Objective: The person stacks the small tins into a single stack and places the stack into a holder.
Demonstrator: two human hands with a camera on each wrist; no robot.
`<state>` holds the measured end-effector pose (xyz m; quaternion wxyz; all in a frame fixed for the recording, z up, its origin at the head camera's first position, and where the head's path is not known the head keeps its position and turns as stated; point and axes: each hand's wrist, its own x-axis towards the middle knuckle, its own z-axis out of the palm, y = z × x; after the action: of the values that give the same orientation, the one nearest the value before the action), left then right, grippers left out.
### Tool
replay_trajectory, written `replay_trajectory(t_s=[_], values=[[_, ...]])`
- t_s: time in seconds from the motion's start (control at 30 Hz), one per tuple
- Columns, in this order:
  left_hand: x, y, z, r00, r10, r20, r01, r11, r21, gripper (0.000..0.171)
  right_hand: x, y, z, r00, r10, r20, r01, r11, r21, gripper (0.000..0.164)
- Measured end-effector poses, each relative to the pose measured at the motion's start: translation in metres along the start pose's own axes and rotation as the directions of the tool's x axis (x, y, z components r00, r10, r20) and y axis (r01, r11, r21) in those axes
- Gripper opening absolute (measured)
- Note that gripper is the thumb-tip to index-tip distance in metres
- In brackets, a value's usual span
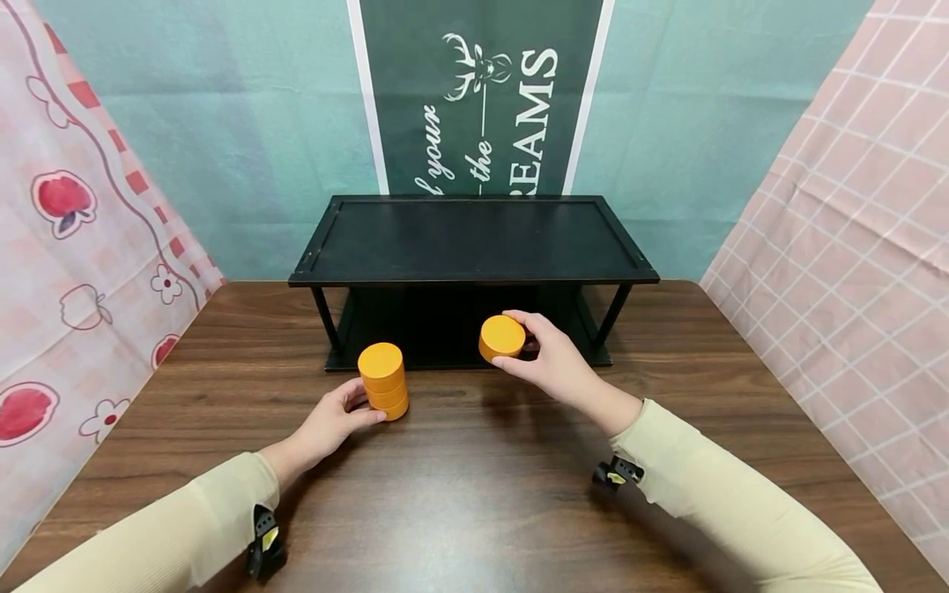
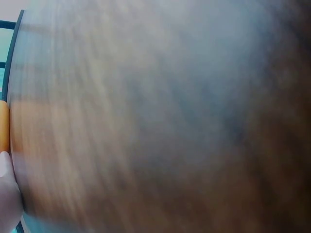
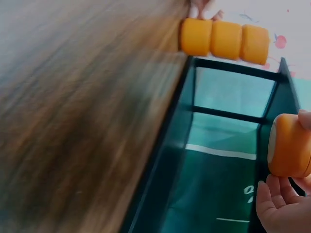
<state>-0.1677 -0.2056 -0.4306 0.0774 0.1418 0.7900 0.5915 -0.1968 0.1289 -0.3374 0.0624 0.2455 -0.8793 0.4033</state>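
Note:
Three short orange cylinders stand as an upright stack on the table, just left of the black shelf's front edge. My left hand grips the stack low down, thumb at the front and fingers behind. In the left wrist view only a strip of orange cylinder and part of the hand show at the left edge. My right hand holds another orange cylinder between thumb and fingers, raised off the table before the shelf. In the right wrist view this cylinder shows a pale underside.
A two-level black shelf stands at the back of the brown wooden table. Behind it hangs a green cloth with a dark lettered panel. Pink patterned cloths flank both sides. Each wrist wears a black strap device.

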Motion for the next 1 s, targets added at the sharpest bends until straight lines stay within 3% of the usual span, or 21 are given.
replay_trajectory(t_s=[0.37,1.0], values=[[0.0,0.0,0.001,1.0,0.003,0.003,-0.003,1.0,-0.005,0.055,0.008,-0.011,0.0,1.0,-0.021,-0.007,0.021,1.0,-0.002,0.061],[0.0,-0.002,0.002,1.0,0.008,-0.01,-0.009,1.0,-0.023,0.054,0.031,-0.035,0.032,0.996,-0.072,0.053,0.07,0.997,0.046,0.061]])
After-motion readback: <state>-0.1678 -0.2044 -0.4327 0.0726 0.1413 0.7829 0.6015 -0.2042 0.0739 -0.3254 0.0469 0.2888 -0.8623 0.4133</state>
